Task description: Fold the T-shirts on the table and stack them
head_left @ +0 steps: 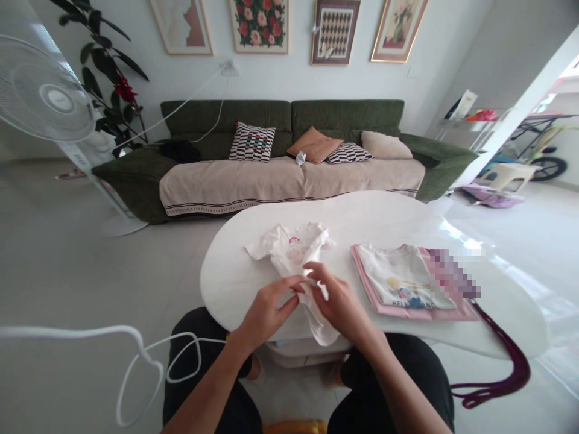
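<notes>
A crumpled white shirt [289,250] with a small pink print lies on the near left part of the white oval table [235,253]. Its lower end hangs over the table's front edge. Both of my hands meet over the lower part of the shirt. My left hand [270,306] pinches the fabric between thumb and fingers. From the other side, my right hand [338,301] grips the same cloth with bent fingers. The exact fold between the fingertips is partly hidden.
Right of my hands, a folded white printed T-shirt [398,274] rests on pink cloth [371,301]. A dark purple strap [511,355] hangs over the table edge. A white cable [131,331] loops at left. Behind stand a green sofa [253,114] and a fan [58,99].
</notes>
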Available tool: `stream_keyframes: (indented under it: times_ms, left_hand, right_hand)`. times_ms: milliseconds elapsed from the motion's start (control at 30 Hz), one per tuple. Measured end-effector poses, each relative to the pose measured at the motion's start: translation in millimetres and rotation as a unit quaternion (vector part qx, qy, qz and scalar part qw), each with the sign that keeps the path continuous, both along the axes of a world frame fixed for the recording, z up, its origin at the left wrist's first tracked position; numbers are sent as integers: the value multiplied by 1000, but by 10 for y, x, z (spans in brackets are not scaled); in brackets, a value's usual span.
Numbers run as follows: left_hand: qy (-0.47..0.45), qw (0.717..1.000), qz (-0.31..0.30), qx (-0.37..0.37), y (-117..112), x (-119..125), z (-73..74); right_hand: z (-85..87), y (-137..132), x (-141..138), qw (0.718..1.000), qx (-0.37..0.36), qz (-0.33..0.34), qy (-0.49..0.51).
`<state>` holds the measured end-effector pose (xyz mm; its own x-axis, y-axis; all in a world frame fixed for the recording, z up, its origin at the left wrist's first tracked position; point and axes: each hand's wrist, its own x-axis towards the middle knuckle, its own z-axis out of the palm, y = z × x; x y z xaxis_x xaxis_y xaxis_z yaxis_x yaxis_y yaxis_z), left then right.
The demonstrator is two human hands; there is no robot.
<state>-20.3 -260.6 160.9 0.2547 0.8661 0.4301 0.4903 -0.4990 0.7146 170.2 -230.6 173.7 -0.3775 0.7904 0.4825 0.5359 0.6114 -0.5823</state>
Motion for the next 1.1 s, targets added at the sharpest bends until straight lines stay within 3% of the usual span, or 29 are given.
stream_keyframes:
  times_ms: [67,267,400,467,567,633,733,833,1000,1100]
  left_hand:
    - [-34,999,-17,-23,1,120,93]
    - [-111,990,-53,-63,97,164,166]
    - [-105,989,-29,-99,222,216,107]
    - [-123,987,0,-107,267,255,70]
    - [-155,979,17,-128,280,308,43]
    - [-168,974,13,-152,256,329,53]
    - [-162,971,-31,-174,199,337,102]
    - [-156,978,-22,-136,164,344,162]
    - [-180,979,32,-89,245,305,276]
    - [-217,972,81,-44,389,89,411]
  right_hand:
    - [104,-127,-163,998,-28,50,10]
    - [188,-191,-115,998,-36,41,27]
    - [222,-234,-18,997,-26,-51,55]
    - [213,-330,6,989,-89,-73,94]
    - [102,-473,-29,945,-287,32,150]
    - [-26,-502,-82,907,-358,71,209]
    - [-197,-432,-130,882,-345,16,321]
    - [-241,-312,-121,877,-318,-17,360]
    - [-69,-118,-91,899,-283,-7,333]
    - [126,-21,99,926,-220,-20,306]
